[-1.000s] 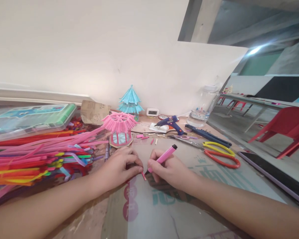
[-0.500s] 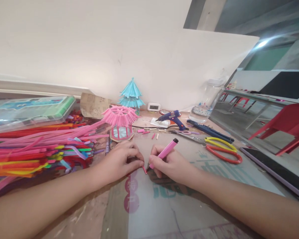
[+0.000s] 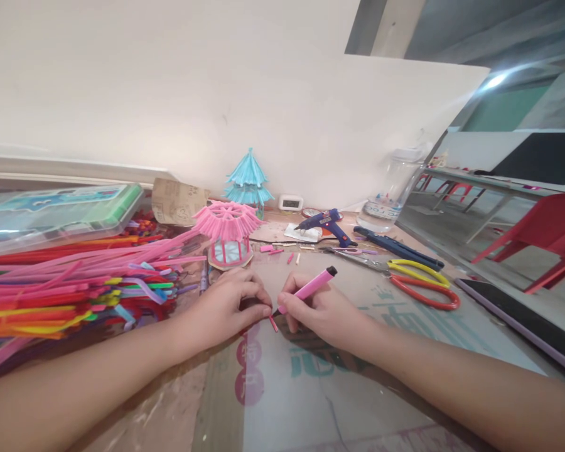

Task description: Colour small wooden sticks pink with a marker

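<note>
Between thumb and fingers, my left hand (image 3: 238, 301) pinches a thin pink stick (image 3: 274, 323) whose free end sticks out toward me. My right hand (image 3: 313, 304) grips a pink marker (image 3: 308, 290) like a pen, its dark tip close against the stick near my left thumb; whether the two touch I cannot tell. Just beyond my left hand stands a small pavilion (image 3: 228, 232) with a pink fringed roof and pink posts on a flat base. Behind it rises a blue tiered pavilion (image 3: 248, 179). Small pink offcuts (image 3: 277, 252) lie past my hands.
Bundled pipe cleaners (image 3: 75, 282) fill the left, below a clear plastic case (image 3: 61, 210). Toward the back lie a blue glue gun (image 3: 327, 223) and a small white digital display (image 3: 290, 202). Scissors (image 3: 424, 282), a dark-handled tool (image 3: 398, 246), a phone (image 3: 522, 326) and a clear jug (image 3: 381, 201) are on the right.
The marker tip has shifted up the stick, from near its free end to closer to my left fingers. My left hand has hardly moved.
</note>
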`<state>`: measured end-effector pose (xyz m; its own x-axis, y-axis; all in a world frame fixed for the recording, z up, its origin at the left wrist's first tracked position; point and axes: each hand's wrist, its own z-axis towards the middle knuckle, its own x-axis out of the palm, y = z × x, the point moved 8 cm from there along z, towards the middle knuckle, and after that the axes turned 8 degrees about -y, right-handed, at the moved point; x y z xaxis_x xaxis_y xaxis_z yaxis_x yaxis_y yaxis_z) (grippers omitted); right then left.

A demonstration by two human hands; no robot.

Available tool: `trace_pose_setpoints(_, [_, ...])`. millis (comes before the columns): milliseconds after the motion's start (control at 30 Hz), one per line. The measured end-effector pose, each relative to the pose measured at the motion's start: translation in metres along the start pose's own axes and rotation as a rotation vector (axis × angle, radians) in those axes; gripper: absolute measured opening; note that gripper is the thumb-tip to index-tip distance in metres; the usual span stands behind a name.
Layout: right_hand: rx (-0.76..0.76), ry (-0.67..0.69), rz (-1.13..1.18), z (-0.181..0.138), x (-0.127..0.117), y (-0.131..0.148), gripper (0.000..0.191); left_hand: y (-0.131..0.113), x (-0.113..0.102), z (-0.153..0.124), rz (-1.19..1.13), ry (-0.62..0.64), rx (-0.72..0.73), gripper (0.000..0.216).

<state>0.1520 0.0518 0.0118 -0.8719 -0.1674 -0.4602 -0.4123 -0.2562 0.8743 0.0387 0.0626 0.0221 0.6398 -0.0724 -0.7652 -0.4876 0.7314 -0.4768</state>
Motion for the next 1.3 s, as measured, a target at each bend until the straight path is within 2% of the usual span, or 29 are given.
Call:
trace_pose_setpoints(267, [0.038, 0.034, 0.005, -0.0011, 0.0012, 0.0011, 0.015, 0.0011, -0.0007, -0.0004, 0.038, -0.006, -0.010, 0.010])
trace_pose_setpoints(433, [0.111, 0.088, 0.059, -0.0032, 0.0062, -0.0038, 0.014, 0.0020, -0.0012, -0.0016, 0.058, -0.002, -0.021, 0.011])
trace_pose_setpoints(633, [0.039, 0.015, 0.034, -0.0012, 0.0006, 0.0000, 0.014, 0.0033, 0.0000, -0.0015, 0.028, 0.013, -0.023, 0.012])
trace_pose_setpoints(833, [0.117, 0.089, 0.077, -0.0038, 0.0063, -0.0008, 0.016, 0.0049, -0.0004, -0.0014, 0.029, -0.002, -0.013, 0.010])
trace_pose_setpoints(1033, [0.034, 0.010, 0.044, -0.0015, 0.0004, 0.0007, 0.013, 0.0031, -0.0013, -0.0008, 0.014, 0.002, -0.018, 0.011])
trace_pose_setpoints(1300, [0.109, 0.085, 0.088, -0.0031, 0.0064, -0.0026, 0.014, 0.0076, 0.0004, -0.0019, 0.023, 0.005, -0.019, 0.011])
